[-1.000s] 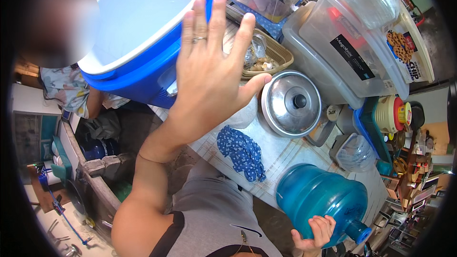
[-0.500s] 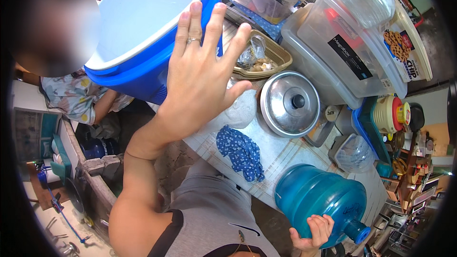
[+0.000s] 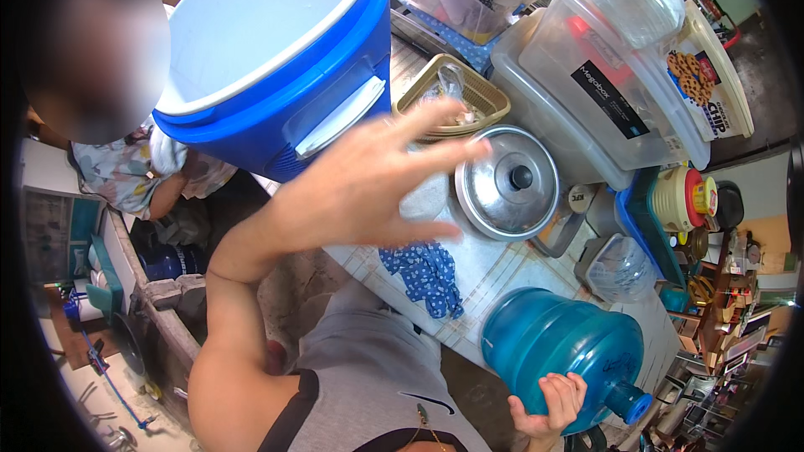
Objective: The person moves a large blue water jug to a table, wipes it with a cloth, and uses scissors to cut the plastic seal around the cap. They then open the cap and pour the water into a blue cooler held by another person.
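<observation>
My left hand (image 3: 373, 180) is raised over the table with its fingers spread, empty and slightly blurred. It is in front of a large blue cooler jug (image 3: 335, 59) with a white inside and a white side handle (image 3: 343, 117). Below that hand lies a blue patterned cloth (image 3: 423, 280); a round metal pot lid (image 3: 507, 188) with a black knob is to its right. At the lower right, my right hand (image 3: 550, 406) has its fingers curled against a translucent blue water bottle (image 3: 544, 343), which lies on its side on the table with its capped neck toward the lower right.
A tan basket (image 3: 498, 109) with plastic-wrapped contents sits behind the lid. Clear storage boxes (image 3: 561, 142) are stacked at the back right, beside a clear plastic container (image 3: 620, 268). Another person in a patterned shirt (image 3: 113, 167) is at the left, behind the cooler.
My left hand has moved down and turned to the right, away from the cooler jug, uncovering its white handle. My right hand stays on the water bottle.
</observation>
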